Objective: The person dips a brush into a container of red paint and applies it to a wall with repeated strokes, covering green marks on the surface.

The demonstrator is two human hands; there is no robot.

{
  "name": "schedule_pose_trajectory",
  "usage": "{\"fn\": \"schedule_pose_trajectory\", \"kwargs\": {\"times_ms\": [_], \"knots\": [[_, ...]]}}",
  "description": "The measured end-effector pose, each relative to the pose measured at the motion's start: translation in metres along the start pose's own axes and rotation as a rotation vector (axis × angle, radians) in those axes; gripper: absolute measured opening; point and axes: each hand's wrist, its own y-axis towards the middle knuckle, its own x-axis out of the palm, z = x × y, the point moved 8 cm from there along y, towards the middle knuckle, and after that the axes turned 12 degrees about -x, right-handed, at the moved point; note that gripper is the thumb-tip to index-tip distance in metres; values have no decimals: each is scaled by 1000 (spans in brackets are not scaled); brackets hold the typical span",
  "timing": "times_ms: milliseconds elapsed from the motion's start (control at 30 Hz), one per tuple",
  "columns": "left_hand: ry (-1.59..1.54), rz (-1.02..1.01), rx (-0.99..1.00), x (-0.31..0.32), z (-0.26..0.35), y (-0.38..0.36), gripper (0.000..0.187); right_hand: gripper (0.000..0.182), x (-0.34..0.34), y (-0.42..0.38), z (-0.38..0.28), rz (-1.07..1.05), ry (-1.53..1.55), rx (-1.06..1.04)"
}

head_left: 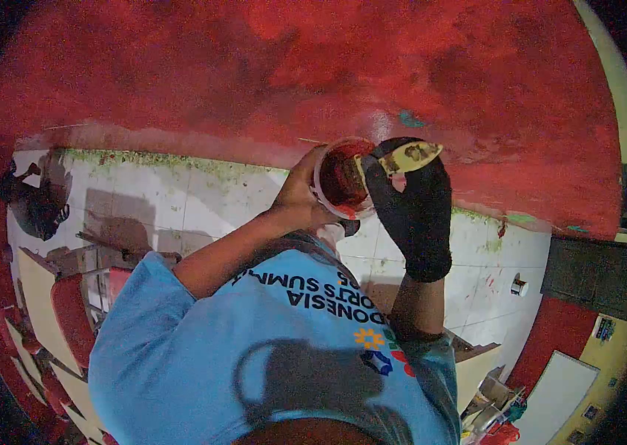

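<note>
My left hand (300, 194), bare, is wrapped round the side of a whitish cup (318, 184) with red paint inside. The cup is tipped so that its mouth and red-stained inner wall face me. A black glove covers my right hand (421, 211), whose fingers are closed round a paintbrush (411, 157) with a paint-stained, pale yellow handle. The brush's bristle end reaches over the right part of the cup's mouth, and the handle points up and right. Just beyond both hands rises a wall (217, 74) coated in uneven red.
White floor tiles (232, 189) with green and red specks meet the wall's foot. Chairs with red seats (72, 311) stand at left, near a black bag-like thing (39, 196). A dark mat (594, 274) lies at right, with a small white container (519, 285) beside it.
</note>
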Motion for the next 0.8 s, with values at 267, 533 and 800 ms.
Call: {"fn": "schedule_pose_trajectory", "kwargs": {"times_ms": [267, 533, 800], "knots": [[121, 10, 71, 3, 10, -1, 89, 19, -3, 0, 2, -12, -11, 15], [197, 7, 119, 6, 12, 2, 94, 18, -32, -17, 42, 137, 142, 259], [193, -13, 138, 10, 7, 7, 85, 20, -36, -47, 67, 317, 333, 277]]}}
